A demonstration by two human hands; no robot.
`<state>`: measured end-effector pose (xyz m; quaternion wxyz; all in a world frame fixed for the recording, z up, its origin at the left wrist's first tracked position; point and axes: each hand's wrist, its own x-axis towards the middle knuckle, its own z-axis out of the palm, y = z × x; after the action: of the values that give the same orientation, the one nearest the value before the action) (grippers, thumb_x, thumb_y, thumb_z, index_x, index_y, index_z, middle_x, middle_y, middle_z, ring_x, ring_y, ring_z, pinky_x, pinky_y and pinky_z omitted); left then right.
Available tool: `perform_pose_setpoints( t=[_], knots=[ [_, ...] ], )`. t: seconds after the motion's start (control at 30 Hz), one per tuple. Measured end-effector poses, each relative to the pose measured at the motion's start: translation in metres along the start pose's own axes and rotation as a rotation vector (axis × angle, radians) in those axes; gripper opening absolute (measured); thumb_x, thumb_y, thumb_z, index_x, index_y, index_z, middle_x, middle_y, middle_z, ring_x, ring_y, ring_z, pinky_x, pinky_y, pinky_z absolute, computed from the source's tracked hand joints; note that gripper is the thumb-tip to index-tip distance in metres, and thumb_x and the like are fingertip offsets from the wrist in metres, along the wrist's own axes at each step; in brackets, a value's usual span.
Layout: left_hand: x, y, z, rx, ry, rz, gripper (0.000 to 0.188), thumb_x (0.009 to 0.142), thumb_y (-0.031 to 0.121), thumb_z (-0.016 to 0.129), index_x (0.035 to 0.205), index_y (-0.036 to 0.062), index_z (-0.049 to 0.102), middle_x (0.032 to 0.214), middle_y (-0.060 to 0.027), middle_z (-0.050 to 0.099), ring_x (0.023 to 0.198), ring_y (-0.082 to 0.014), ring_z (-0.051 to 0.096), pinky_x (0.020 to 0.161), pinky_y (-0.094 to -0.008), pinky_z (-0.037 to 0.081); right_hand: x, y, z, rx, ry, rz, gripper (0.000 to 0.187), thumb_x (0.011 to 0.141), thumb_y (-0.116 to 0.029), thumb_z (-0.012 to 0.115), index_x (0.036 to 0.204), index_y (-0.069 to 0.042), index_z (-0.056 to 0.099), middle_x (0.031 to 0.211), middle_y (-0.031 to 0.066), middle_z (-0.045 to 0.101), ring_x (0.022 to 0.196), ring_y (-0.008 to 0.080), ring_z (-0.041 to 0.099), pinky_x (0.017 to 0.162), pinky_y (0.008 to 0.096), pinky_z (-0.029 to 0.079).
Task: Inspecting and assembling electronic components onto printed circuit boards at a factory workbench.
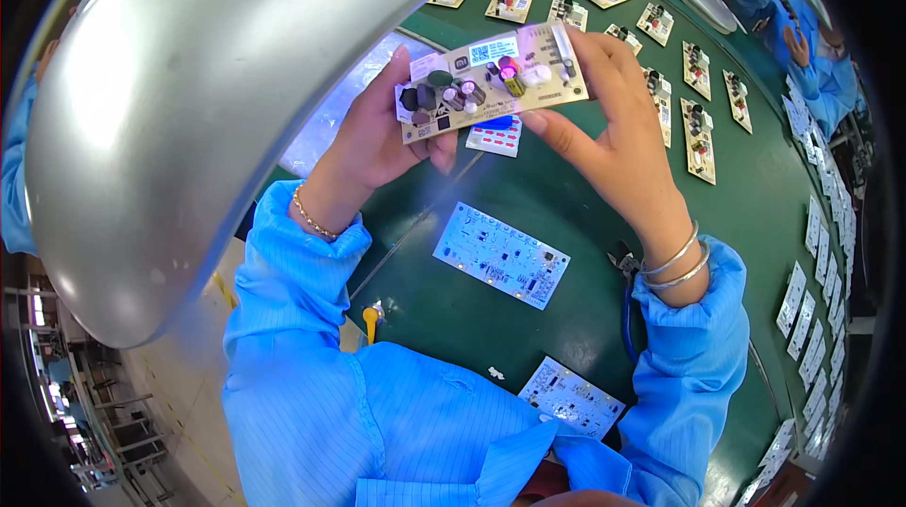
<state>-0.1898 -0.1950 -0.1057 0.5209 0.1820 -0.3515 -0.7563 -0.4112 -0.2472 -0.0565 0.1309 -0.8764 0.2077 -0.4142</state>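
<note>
Between my two hands I hold up a tan circuit board (444,132) with capacitors and other parts on its upper face. My left hand (373,125) grips its left end, thumb behind the upper edge and fingers curled below. At the right end my right hand (618,111) pinches it, thumb along the lower edge. Below it on the green bench lies a white circuit board (501,255). Another white board (572,398) rests close to my body, partly under my sleeve. Blue-handled cutters (627,295) lie beside my right wrist. Under the held board sits a small card with red arrows (494,137).
A large grey lamp hood (179,111) looms at the left. Several populated boards (699,141) stand spread over the far and right bench. White boards (810,337) line the right edge. Another person in blue (802,45) is at the far right. A yellow plug (370,318) sits at the bench's near edge.
</note>
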Motion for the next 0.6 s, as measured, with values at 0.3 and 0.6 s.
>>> perform_pose_setpoints(
  t=[0.3,0.6],
  knots=[
    [0.005,-0.014,-0.012,-0.193,-0.252,0.014,0.061,0.083,0.056,0.03,0.102,0.0032,0.054,0.079,-0.0149,0.061,0.064,-0.0249,0.059,0.064,-0.0407,0.046,-0.003,0.003,0.005,0.679,-0.076,0.248,0.063,0.077,-0.035,0.057,0.126,-0.001,0.034,0.121,0.0125,0.041,0.111,0.0198,0.04,0.091,0.032,0.034],
    [-0.001,-0.019,0.019,-0.245,-0.323,-0.019,0.071,0.084,0.055,0.026,0.12,-0.0055,0.037,0.105,-0.0232,0.052,0.091,-0.0329,0.054,0.084,-0.0445,0.039,-0.014,0.029,0.027,1.409,-0.065,0.489,0.051,0.082,-0.03,0.051,0.119,0.003,0.037,0.113,0.0134,0.047,0.105,0.0209,0.046,0.095,0.0326,0.033]
  ],
)
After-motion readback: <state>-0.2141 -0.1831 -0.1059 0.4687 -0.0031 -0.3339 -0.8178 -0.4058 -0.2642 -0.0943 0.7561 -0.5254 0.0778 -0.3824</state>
